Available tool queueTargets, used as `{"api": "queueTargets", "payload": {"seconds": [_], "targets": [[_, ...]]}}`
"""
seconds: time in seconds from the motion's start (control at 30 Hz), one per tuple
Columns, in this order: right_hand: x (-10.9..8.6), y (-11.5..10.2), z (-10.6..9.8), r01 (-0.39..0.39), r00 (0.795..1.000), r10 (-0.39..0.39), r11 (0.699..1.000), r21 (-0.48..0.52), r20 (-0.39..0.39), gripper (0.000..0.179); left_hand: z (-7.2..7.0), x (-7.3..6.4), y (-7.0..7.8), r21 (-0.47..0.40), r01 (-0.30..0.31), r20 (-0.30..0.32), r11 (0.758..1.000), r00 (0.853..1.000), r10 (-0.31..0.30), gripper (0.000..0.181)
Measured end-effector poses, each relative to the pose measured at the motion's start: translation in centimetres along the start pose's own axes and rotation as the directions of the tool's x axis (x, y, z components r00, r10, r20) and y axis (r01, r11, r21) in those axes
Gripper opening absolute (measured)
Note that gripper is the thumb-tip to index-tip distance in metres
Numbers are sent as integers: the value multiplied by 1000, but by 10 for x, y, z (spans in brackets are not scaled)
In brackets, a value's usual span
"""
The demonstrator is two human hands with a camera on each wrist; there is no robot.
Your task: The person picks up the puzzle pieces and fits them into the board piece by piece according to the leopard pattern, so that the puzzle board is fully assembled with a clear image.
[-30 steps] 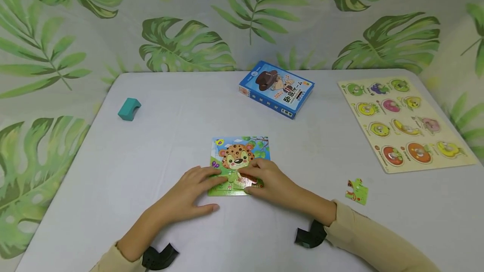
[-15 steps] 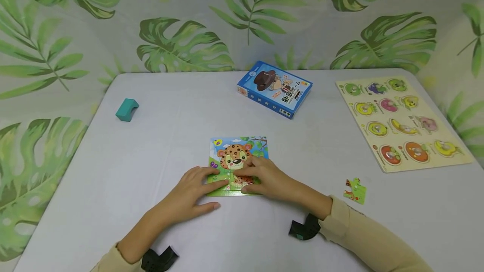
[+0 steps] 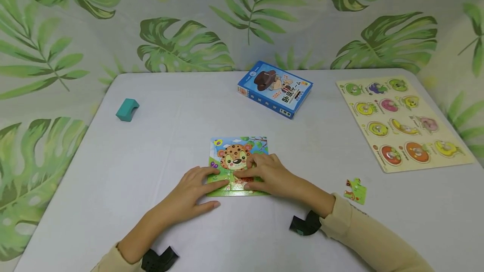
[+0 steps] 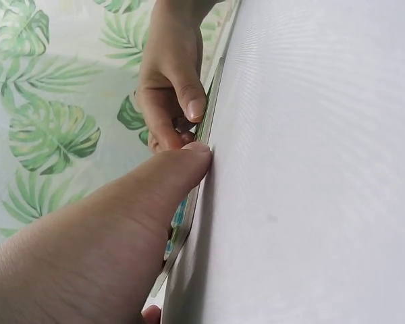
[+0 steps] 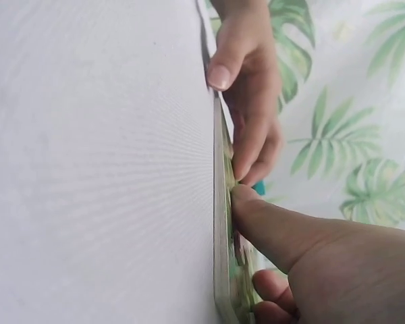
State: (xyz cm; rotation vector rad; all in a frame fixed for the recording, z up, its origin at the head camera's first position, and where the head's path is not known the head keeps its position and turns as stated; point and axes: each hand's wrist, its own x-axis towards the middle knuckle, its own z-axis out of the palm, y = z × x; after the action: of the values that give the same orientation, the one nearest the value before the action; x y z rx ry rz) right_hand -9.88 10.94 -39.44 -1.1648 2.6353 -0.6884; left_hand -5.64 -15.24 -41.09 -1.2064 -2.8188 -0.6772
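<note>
A leopard jigsaw puzzle (image 3: pixel 235 154) in a thin board lies near the middle of the white table. My left hand (image 3: pixel 196 190) rests on its lower left part with fairly straight fingers, the thumb just off the near edge. Over the lower right part, my right hand (image 3: pixel 268 175) bends its thumb and index finger onto a puzzle piece (image 3: pixel 243 179) showing the leopard's spotted body, and pinches it. That piece is partly hidden by the fingers. In the right wrist view the right thumb (image 5: pixel 256 206) touches the puzzle's top. One loose puzzle piece (image 3: pixel 355 191) lies to the right.
Behind the puzzle lies a blue game box (image 3: pixel 275 89). A fruit knob board (image 3: pixel 404 125) is at the far right, a teal arch block (image 3: pixel 127 110) at the back left. Leaf-printed cloth (image 3: pixel 185 45) backs the table. Both wrists wear black mounts (image 3: pixel 305 223).
The spotted piece under my right hand has gone from tilted and shiny to lying flatter. My right fingers have shifted slightly right. The left hand stays in place.
</note>
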Motion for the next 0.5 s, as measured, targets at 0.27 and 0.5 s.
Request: {"api": "queueTargets", "payload": {"seconds": [0.27, 0.5], "targets": [[-4, 1, 7, -30, 999, 32, 999, 45, -42, 40, 1, -1, -1, -21, 23, 7, 1000, 1000, -23, 51], [-19, 0, -9, -119, 991, 131, 946, 303, -21, 54, 3, -1, -2, -25, 21, -13, 999, 1000, -21, 51]]}}
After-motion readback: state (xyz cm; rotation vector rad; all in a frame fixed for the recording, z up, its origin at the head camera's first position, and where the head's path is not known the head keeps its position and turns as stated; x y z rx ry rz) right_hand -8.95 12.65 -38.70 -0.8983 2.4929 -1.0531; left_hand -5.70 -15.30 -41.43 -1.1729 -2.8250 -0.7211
